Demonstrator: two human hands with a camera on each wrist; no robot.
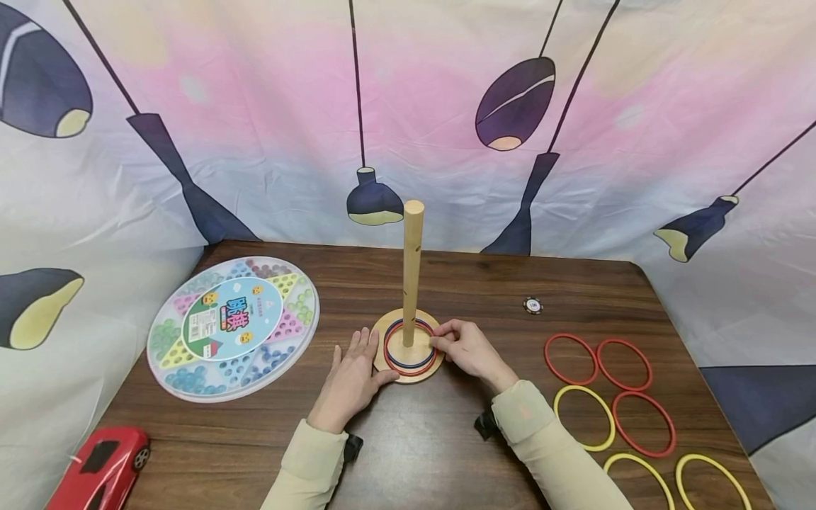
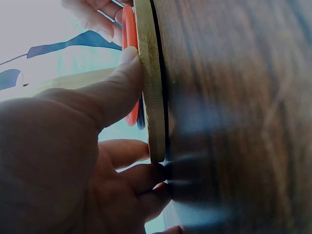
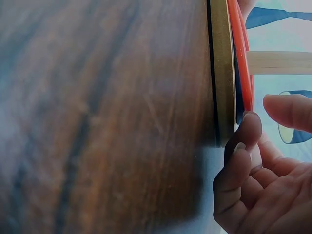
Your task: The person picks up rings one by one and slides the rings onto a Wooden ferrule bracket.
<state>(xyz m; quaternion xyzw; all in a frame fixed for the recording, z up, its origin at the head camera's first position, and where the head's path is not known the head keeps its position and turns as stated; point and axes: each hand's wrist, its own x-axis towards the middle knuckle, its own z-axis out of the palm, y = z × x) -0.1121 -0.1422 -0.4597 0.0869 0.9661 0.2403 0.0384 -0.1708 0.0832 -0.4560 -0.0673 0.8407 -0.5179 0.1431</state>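
The peg stand (image 1: 413, 262) is upright on the dark wood-grain counter (image 1: 433, 453); all places below are taken from it as seen in the head view. Left of the stand lies a clear round case (image 1: 207, 398) holding marbles (image 1: 191, 379) sorted by colour in separate sections: blue, green, pale green and reddish among them. A light-blue printed disc (image 1: 255, 312) fills the case's middle.

On the stand, at least one red ring (image 3: 242, 58) and one dark-blue ring (image 2: 141, 114) encircle the peg, low on the round base (image 2: 155, 107); the exact count cannot be told. These rings are thin and smooth; the stand is pale wood with small dark marks on the peg.

Left hand (image 1: 350, 382), at the stand's left: grip apart, fingers against the base edge, thumb touching the red ring. Right hand (image 1: 468, 348), at the stand's right: grip apart, thumb clear of the fingertips, a bent finger touching the ring's edge.

Well right of the stand lie three loose red rings (image 1: 564, 336) and three yellow rings (image 1: 576, 387), two yellow ones cut by the frame. A poker chip (image 1: 533, 305) lies right of the stand, a partly visible red toy car (image 1: 102, 467) to its near left.
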